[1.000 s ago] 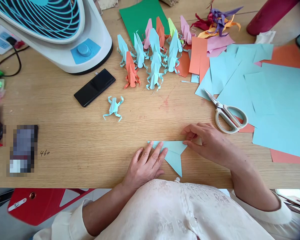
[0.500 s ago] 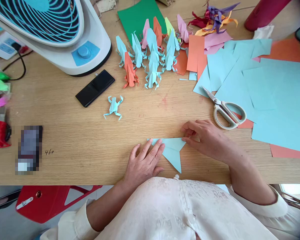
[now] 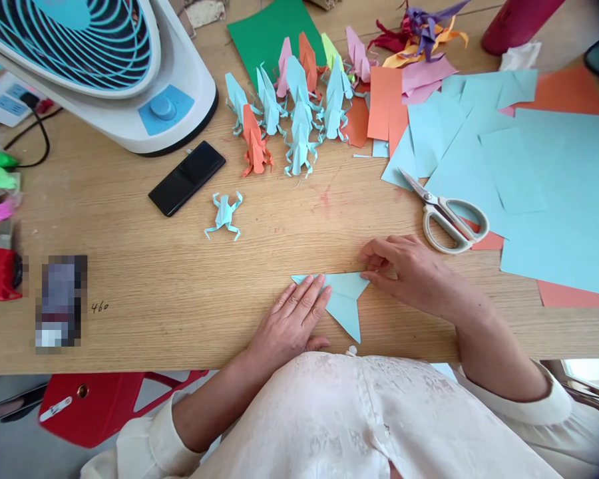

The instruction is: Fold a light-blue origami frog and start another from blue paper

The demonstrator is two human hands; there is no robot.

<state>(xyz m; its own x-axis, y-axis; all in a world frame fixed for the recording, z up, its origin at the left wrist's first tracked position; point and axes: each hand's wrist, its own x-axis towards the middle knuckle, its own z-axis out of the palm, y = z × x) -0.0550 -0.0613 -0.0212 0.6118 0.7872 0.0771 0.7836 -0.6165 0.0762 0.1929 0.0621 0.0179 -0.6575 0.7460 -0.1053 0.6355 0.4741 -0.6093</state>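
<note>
A folded light blue paper (image 3: 347, 299) lies on the wooden table near its front edge, with one point toward me and a long upper edge. My left hand (image 3: 292, 316) rests flat on its left part, fingers stretched out and lying close to each other. The thumb and index finger of my right hand (image 3: 404, 273) pinch its upper right corner. Beyond, to the left, a small light blue paper frog (image 3: 224, 214) lies with its legs spread. White-handled scissors (image 3: 446, 216) lie on light blue sheets to the right, beyond my right hand.
Several folded paper figures (image 3: 299, 123) stand at the back middle. A fan (image 3: 164, 126) and a black phone (image 3: 187, 178) are at the left. Light blue sheets (image 3: 574, 199) cover the right side. A red bottle (image 3: 516, 23) stands behind; a red stool (image 3: 92, 406) is below the table.
My left hand has slid slightly right over the paper, and its fingers are closer together. My right hand keeps its pinch. The whole view has shifted slightly.
</note>
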